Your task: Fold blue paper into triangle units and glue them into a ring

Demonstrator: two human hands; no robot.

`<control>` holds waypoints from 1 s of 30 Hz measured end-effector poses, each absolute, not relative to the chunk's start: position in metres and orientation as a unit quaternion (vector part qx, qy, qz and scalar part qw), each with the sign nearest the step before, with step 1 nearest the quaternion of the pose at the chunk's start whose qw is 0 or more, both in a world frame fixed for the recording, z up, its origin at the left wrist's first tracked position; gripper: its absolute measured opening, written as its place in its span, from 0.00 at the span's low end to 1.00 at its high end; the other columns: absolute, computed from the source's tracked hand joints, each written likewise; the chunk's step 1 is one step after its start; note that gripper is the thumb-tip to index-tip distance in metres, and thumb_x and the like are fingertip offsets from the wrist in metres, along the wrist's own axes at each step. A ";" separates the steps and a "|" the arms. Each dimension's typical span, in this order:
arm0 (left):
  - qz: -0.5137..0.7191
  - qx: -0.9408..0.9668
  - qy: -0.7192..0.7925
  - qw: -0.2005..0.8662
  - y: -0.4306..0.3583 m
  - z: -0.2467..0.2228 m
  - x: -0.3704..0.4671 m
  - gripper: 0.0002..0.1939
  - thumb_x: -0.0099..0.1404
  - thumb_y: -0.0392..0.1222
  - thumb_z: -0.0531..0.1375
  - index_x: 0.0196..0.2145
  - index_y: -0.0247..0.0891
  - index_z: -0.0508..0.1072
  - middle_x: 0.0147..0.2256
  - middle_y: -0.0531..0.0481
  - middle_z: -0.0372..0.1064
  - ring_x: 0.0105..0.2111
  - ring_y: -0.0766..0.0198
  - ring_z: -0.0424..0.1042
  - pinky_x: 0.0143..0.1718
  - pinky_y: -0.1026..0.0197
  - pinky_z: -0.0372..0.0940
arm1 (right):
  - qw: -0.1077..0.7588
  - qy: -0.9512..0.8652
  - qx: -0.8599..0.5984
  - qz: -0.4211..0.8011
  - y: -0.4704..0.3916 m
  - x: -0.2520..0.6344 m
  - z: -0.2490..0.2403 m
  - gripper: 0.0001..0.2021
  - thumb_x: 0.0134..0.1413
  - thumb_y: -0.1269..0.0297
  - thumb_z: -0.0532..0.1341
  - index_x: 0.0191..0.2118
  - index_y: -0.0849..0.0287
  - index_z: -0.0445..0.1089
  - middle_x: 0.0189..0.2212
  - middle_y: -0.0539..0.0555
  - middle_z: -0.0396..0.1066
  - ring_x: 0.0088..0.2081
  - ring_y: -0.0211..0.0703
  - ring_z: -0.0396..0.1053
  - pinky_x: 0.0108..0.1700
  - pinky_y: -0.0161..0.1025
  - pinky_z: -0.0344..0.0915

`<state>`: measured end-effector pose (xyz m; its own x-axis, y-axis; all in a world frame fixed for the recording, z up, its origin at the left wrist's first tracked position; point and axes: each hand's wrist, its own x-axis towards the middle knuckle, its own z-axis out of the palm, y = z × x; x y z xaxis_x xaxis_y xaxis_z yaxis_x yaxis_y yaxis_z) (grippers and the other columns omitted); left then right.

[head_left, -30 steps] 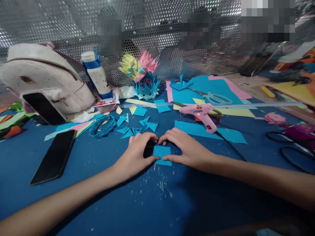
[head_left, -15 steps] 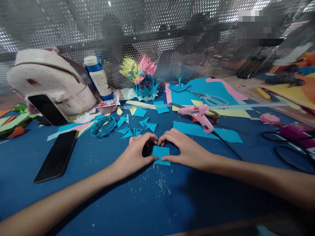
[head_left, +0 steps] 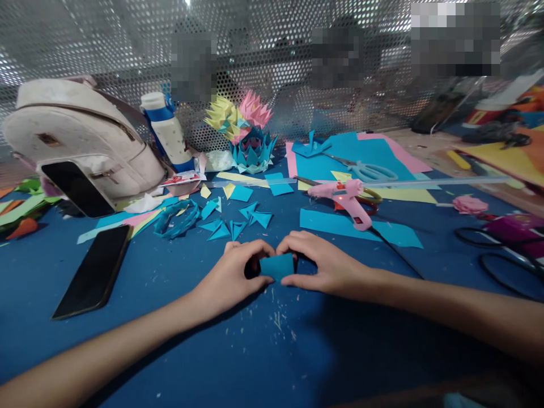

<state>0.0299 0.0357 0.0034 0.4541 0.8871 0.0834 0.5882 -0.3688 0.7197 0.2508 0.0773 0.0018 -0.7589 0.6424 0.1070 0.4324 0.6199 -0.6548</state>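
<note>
A small blue piece of paper [head_left: 277,267] is between my hands at the middle of the table, its near edge bent upward. My left hand [head_left: 238,269] grips its left side, thumb at the near edge and fingers behind. On the right side, my right hand [head_left: 321,265] holds it the same way, with the fingertips of both hands almost meeting. Several folded blue paper pieces [head_left: 232,224] lie just beyond. A pink glue gun [head_left: 346,198] rests to the right, over a blue paper strip [head_left: 395,231].
Two phones [head_left: 96,269] are at the left, one leaning on a pale backpack [head_left: 76,136]. A bottle [head_left: 168,133] and folded paper flowers [head_left: 253,144] stand at the back. Light-blue scissors [head_left: 369,170] lie on coloured sheets [head_left: 323,161]. A black cable [head_left: 399,255] runs rightward.
The blue paper lay flat as a square; now its near edge is lifted and curled away from me, so it looks shorter. Both hands have hardly moved.
</note>
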 end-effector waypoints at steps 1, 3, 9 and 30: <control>0.244 0.794 0.463 0.309 0.036 0.003 0.030 0.14 0.59 0.29 0.65 0.40 0.43 0.72 0.32 0.57 0.71 0.34 0.62 0.69 0.38 0.58 0.58 | 0.174 -0.886 -0.293 0.315 0.077 0.251 0.002 0.14 0.55 0.54 0.67 0.42 0.56 0.69 0.35 0.52 0.69 0.38 0.44 0.64 0.39 0.39 0.60; 0.262 0.799 0.453 0.295 0.035 0.005 0.030 0.10 0.60 0.29 0.63 0.36 0.42 0.72 0.31 0.57 0.71 0.33 0.63 0.69 0.39 0.58 0.58 | 0.210 -0.891 -0.255 0.312 0.076 0.251 0.003 0.09 0.58 0.58 0.65 0.40 0.56 0.70 0.35 0.52 0.69 0.38 0.43 0.64 0.39 0.38 0.60; 0.312 0.834 0.403 0.214 0.030 0.010 0.021 0.10 0.69 0.30 0.55 0.35 0.42 0.72 0.36 0.54 0.71 0.39 0.63 0.70 0.50 0.54 0.53 | 0.305 -0.916 -0.169 0.200 0.079 0.255 0.005 0.12 0.60 0.76 0.56 0.34 0.54 0.75 0.34 0.52 0.67 0.38 0.40 0.64 0.42 0.39 0.58; 0.282 0.941 0.181 -0.051 0.019 0.001 0.032 0.16 0.75 0.31 0.49 0.35 0.31 0.75 0.29 0.46 0.74 0.28 0.62 0.69 0.31 0.59 0.64 | 0.271 -0.915 -0.190 0.229 0.080 0.253 -0.003 0.03 0.61 0.70 0.62 0.39 0.58 0.73 0.34 0.50 0.76 0.36 0.37 0.67 0.39 0.33 0.62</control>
